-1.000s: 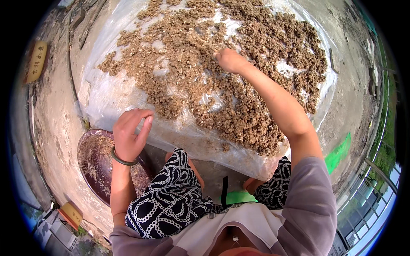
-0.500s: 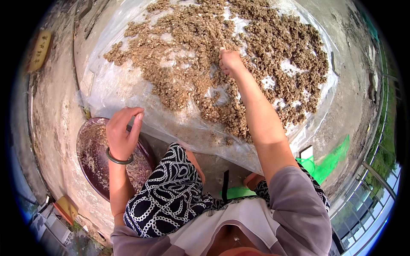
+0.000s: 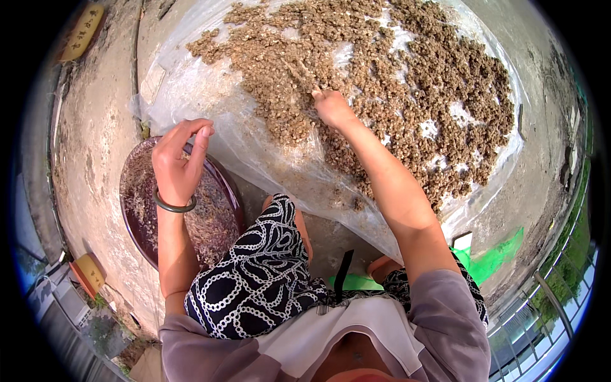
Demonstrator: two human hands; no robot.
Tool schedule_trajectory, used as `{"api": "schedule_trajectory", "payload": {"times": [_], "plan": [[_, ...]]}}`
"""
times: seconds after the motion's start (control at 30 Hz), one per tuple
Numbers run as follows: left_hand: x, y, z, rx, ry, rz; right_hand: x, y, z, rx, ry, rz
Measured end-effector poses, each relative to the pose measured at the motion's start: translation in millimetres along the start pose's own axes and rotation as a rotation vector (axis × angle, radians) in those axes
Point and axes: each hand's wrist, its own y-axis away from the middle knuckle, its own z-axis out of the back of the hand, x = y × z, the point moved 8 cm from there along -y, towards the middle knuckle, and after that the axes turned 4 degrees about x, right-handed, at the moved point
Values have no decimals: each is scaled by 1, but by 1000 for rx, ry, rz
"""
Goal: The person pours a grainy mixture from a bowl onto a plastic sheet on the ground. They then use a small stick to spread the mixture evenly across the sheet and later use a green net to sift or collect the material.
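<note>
Out over the spread of brown crumbly clumps (image 3: pixel 280 95), my right hand (image 3: pixel 333 108) is closed around one end of a thin brown stick (image 3: pixel 298 72). The stick points away to the left, its far part among the clumps and hard to tell from them. My left hand (image 3: pixel 179 156), with a dark bangle (image 3: pixel 173 205) at the wrist, hangs above the far side of a dark red oval basin (image 3: pixel 237 191). Its fingers are bent, with the thumb tip close to the fingertips; nothing shows between them. Brownish chaff-like bits (image 3: pixel 213 213) lie in the basin.
Clear plastic sheeting (image 3: pixel 267 175) lies under the clumps on concrete ground (image 3: pixel 105 159). A yellow board (image 3: pixel 81 32) is at the far left. Green material (image 3: pixel 499 254) lies right of my knees. A metal railing (image 3: pixel 557 305) runs along the right.
My right hand has drawn a little nearer and left, and the stick has swung leftward across the clumps. The view has shifted; the left hand stays over the basin, thumb closer to the fingers.
</note>
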Motion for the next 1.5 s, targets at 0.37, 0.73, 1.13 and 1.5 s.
{"api": "schedule_trajectory", "payload": {"times": [0.37,0.73,1.13,1.5], "plan": [[30,3,22,-91,-32,62,110,-54,-88,33,139,213],[53,7,24,-84,54,143,59,-71,-45,42,-492,-43],[70,30,37,-89,35,203,190,-89,-87,-100,156,199],[75,28,31,-88,86,206,185,-58,-132,339,564,260]]}}
